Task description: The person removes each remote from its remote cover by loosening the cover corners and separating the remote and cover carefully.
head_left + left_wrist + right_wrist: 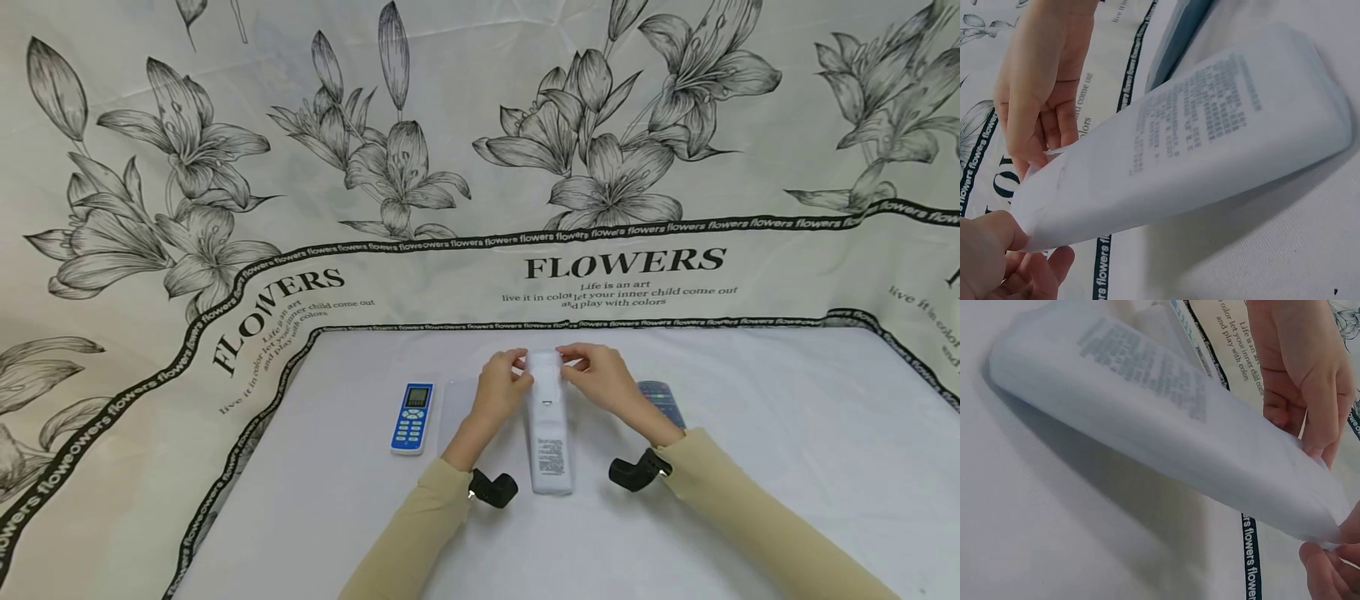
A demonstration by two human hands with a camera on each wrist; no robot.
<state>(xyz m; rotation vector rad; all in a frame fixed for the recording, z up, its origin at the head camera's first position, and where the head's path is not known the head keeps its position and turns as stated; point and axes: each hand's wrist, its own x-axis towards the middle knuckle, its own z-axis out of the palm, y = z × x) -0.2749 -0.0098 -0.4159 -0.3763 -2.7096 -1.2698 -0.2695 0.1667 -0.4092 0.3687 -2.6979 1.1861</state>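
Observation:
A white remote control [550, 433], back face up with a block of small print, lies in a thin translucent sleeve [1166, 206]. Its far end is raised off the table in both wrist views. My left hand [498, 387] pinches the left edge of the sleeve at that far end, thumb and fingers on either side of the film. On the opposite edge my right hand [603, 379] pinches the film likewise. The sleeve's end looks loose and crumpled between the hands in the right wrist view. Whether the remote itself is gripped through the film cannot be told.
A blue and white remote [412, 419] lies face up to the left. Beside it is a flat clear plastic sleeve [456, 408]. A dark blue-grey remote [662, 402] lies to the right, partly behind my right forearm. A flower-printed cloth [442, 292] hangs behind the white table [322, 500].

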